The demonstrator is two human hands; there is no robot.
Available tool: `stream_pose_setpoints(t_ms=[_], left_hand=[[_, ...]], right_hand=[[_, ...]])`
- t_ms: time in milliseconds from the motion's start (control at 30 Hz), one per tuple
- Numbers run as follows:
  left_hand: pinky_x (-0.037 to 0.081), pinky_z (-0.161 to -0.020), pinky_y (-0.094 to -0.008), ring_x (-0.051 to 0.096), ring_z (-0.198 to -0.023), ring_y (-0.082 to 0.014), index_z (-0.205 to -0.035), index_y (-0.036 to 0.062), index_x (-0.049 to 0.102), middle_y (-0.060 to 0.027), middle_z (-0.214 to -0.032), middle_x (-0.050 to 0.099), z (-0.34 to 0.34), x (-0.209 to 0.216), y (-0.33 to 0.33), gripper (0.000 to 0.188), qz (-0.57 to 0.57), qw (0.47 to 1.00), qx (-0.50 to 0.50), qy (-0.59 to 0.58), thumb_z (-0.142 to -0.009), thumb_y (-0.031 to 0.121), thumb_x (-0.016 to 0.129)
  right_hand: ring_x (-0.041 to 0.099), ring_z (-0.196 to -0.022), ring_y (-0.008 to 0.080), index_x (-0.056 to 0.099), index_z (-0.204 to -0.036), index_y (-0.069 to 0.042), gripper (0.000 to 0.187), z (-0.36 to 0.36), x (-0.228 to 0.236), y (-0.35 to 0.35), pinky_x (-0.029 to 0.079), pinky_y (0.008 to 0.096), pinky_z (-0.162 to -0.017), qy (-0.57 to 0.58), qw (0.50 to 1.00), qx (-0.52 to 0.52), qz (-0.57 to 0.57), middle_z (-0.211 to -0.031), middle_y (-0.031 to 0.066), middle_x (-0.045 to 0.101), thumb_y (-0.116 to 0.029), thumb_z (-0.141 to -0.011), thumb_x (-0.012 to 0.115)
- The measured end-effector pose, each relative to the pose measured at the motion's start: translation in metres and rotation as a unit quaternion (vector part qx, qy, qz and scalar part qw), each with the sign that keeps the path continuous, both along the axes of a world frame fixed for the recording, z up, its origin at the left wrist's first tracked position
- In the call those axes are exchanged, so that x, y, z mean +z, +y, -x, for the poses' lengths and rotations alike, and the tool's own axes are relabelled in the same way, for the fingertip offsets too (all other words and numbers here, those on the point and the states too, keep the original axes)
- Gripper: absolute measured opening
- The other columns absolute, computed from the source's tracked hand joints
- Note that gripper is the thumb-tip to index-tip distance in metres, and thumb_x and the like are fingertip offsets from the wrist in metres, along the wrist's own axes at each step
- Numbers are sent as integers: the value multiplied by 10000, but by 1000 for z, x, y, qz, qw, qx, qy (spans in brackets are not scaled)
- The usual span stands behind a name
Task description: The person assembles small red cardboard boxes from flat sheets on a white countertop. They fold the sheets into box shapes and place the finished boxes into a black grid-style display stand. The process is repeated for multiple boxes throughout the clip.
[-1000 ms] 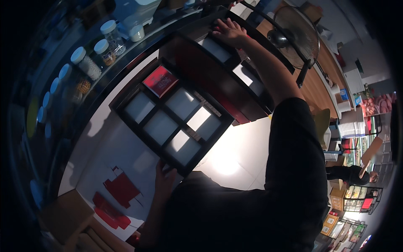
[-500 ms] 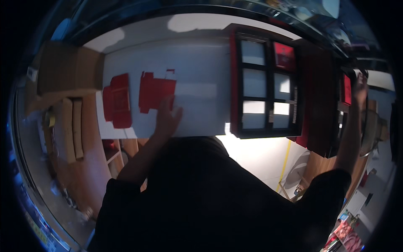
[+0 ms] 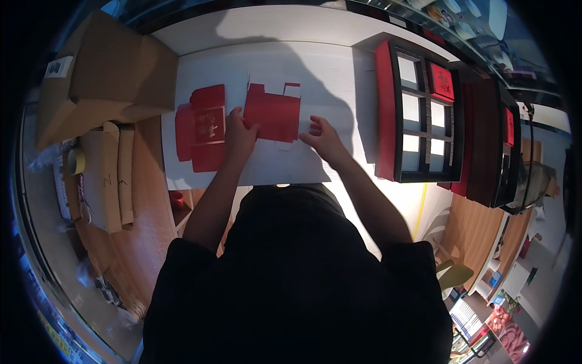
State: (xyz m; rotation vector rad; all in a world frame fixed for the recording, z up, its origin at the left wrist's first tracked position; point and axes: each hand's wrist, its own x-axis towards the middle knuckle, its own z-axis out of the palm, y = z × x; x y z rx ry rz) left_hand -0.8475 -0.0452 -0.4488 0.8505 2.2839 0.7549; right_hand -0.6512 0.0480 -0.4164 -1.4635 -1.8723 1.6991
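Two flattened red cardboard boxes lie on a white tabletop. The right-hand flattened box is plain, with small flaps at its upper and lower edges. My left hand is at its left edge, thumb over the lower left corner and fingers apart from the thumb. Close to its right edge hovers my right hand, fingers spread, holding nothing. The other flattened box, with gold print and a framed panel, lies left of my left hand, which partly covers its right side.
A black-and-red divided box stands at the right, a small red box in one compartment. Beyond it is a second dark divided box. An open brown carton stands at the far left, above folded cardboard.
My right hand has come from the far right divided box to beside the plain flattened box. My left hand stays by that flattened box. The whole view has shifted.
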Motion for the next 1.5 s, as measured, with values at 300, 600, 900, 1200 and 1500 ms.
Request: stream_pose_setpoints(t_ms=[300,600,900,1200,1500], left_hand=[[473,-784,-326,564,-885,-222,-1139,2,493,-105,-954,562,4,-15,-23,416,-117,993,8,11,-796,178,650],[425,-682,-227,519,-799,-95,-1132,39,557,-22,-925,576,-7,12,-26,290,-85,945,18,-317,-866,152,588],[450,-771,-256,553,-869,-121,-1045,23,585,-50,-981,610,-6,-6,-54,209,-136,956,74,-247,-887,155,549],[377,-981,-349,445,-1168,-217,-1401,39,177,-141,-1273,419,-28,83,-22,754,-296,879,-53,-369,-841,219,649],[346,-1006,-361,386,-1238,-253,-1404,-4,143,-174,-1342,350,-41,155,-3,786,-293,827,-198,-438,-845,215,650]], right_hand=[[570,-947,214,423,-1264,31,541,19,-23,-24,467,314,-813,93,960,-151,215,-1127,157,555,-175,-818,648],[590,-859,144,546,-1142,26,330,-2,-40,-13,467,253,-763,116,971,-174,115,-957,103,626,-147,-866,590],[573,-940,147,514,-1188,23,325,-40,-16,21,451,266,-841,140,960,-237,43,-1040,95,611,-163,-922,529],[533,-916,100,563,-1136,-10,245,-1,97,-34,438,257,-804,298,943,-128,74,-993,44,600,-112,-919,512],[443,-1102,205,229,-1402,-8,1029,-20,133,-29,360,310,-933,315,921,185,138,-1253,111,416,-400,-627,782]])
